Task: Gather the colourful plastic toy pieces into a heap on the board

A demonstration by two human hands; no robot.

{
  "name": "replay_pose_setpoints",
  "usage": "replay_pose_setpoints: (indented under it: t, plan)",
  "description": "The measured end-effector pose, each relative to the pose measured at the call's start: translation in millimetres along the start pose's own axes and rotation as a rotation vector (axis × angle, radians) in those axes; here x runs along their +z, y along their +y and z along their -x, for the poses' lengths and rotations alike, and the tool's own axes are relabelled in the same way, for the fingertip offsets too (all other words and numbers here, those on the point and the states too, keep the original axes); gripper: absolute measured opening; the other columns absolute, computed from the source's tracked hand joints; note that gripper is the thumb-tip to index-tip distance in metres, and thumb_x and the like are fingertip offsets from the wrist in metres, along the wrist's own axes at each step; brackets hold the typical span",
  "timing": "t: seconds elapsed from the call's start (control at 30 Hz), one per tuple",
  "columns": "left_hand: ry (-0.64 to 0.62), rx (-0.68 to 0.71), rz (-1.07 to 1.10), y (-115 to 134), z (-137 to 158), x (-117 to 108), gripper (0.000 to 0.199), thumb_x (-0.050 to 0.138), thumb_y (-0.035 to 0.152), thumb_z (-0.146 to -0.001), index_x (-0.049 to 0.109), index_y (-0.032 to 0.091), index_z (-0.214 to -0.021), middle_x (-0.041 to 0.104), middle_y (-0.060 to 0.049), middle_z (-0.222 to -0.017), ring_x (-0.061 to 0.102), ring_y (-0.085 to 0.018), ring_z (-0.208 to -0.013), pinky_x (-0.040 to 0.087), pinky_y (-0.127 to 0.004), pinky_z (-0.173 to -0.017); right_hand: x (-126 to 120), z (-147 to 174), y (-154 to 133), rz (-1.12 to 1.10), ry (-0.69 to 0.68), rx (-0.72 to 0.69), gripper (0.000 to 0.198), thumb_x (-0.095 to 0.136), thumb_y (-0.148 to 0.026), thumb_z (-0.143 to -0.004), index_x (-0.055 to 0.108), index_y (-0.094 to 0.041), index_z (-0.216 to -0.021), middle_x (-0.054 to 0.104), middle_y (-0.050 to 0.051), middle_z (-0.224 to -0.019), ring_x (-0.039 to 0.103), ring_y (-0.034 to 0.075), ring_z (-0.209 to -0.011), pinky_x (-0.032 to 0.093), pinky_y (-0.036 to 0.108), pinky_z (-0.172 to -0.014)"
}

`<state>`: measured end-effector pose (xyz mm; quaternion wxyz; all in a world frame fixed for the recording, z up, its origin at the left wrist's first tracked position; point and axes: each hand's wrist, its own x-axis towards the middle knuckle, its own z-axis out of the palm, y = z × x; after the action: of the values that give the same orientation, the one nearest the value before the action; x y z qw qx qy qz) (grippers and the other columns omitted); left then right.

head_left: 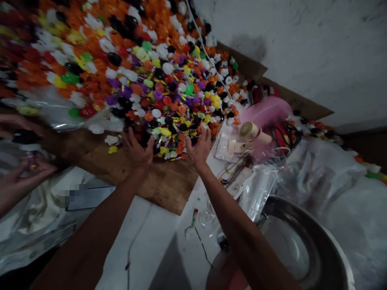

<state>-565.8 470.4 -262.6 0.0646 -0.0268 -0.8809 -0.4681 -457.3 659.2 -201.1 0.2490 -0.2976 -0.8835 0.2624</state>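
A large heap of small plastic pieces in orange, white, black, purple, yellow and green spreads across the upper left and middle. At its near edge my left hand is open, fingers spread, touching or almost touching the pieces. My right hand lies open at the heap's right front edge, thumb apart from the fingers. Between the two palms sit several of the pieces, many with striped multicoloured stems. Neither hand grips a piece that I can see. Under the near edge lies a brown cardboard sheet.
Another person's hands hold a black-topped piece at the left. A phone lies below them. To the right are a cream hair-dryer-like tool, a pink plastic bag, clear plastic sleeves and a metal basin. A wall stands behind.
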Motion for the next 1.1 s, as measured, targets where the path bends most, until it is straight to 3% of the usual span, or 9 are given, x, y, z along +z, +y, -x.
replay_pose_setpoints:
  t: [0.13,0.27,0.4,0.5,0.8,0.93,1.1]
  plan:
    - [0.065,0.091,0.078,-0.5,14.1,1.7,0.099,0.053,0.066,-0.095,0.033,-0.003,-0.163,0.016,-0.031,-0.173,0.014,-0.038,-0.164,0.013,-0.051,-0.134,0.0,21.5,12.6,0.044,-0.049,-0.026,0.057,0.042,-0.040,-0.102,0.047,-0.012,-0.151,0.042,0.021,-0.159,0.034,0.028,-0.153,0.033,0.050,-0.128]
    - [0.120,0.188,0.148,-4.3,38.4,2.6,0.100,0.043,0.070,-0.101,0.031,-0.008,-0.162,0.017,-0.035,-0.170,0.017,-0.038,-0.163,0.010,-0.053,-0.135,-30.8,58.5,82.0,0.199,-0.008,0.073,0.050,0.043,-0.024,-0.095,0.061,-0.012,-0.140,0.057,0.021,-0.140,0.049,0.031,-0.134,0.039,0.054,-0.121]
    - [0.120,0.200,0.117,-10.9,52.6,12.6,0.106,0.053,0.072,-0.095,0.032,-0.009,-0.161,0.017,-0.036,-0.170,0.015,-0.040,-0.164,0.011,-0.052,-0.135,-59.2,62.3,149.4,0.380,-0.049,0.023,0.049,0.047,-0.025,-0.099,0.063,-0.015,-0.144,0.052,0.022,-0.151,0.038,0.036,-0.145,0.034,0.062,-0.121]
    - [0.146,0.174,0.101,-13.1,54.2,17.8,0.106,0.057,0.070,-0.093,0.029,-0.005,-0.163,0.016,-0.032,-0.172,0.015,-0.037,-0.164,0.012,-0.050,-0.136,-64.6,50.1,175.1,0.437,-0.082,-0.023,0.046,0.049,-0.030,-0.102,0.065,-0.017,-0.143,0.054,0.019,-0.153,0.035,0.036,-0.149,0.034,0.060,-0.122]
    - [0.131,0.189,0.073,-22.7,48.6,20.0,0.100,0.054,0.066,-0.093,0.027,-0.003,-0.161,0.023,-0.031,-0.169,0.018,-0.032,-0.164,0.015,-0.046,-0.135,-67.3,-19.0,194.8,0.443,-0.134,-0.120,0.047,0.037,-0.027,-0.109,0.062,-0.008,-0.145,0.054,0.022,-0.155,0.035,0.031,-0.150,0.030,0.052,-0.126]
    - [0.117,0.195,0.084,-21.9,47.8,18.3,0.098,0.053,0.066,-0.098,0.023,-0.003,-0.162,0.017,-0.029,-0.172,0.014,-0.033,-0.165,0.013,-0.046,-0.136,-66.8,-53.2,191.3,0.487,-0.143,-0.067,0.043,0.048,-0.023,-0.105,0.062,-0.011,-0.144,0.052,0.018,-0.156,0.035,0.033,-0.147,0.028,0.051,-0.123]
    - [0.126,0.161,0.090,-15.3,45.7,25.8,0.092,0.057,0.058,-0.099,0.028,-0.004,-0.160,0.017,-0.031,-0.171,0.012,-0.031,-0.165,0.013,-0.042,-0.136,-70.5,-69.0,169.2,0.674,-0.225,0.024,0.051,0.047,-0.030,-0.108,0.056,-0.004,-0.151,0.047,0.025,-0.160,0.029,0.037,-0.149,0.024,0.052,-0.121]
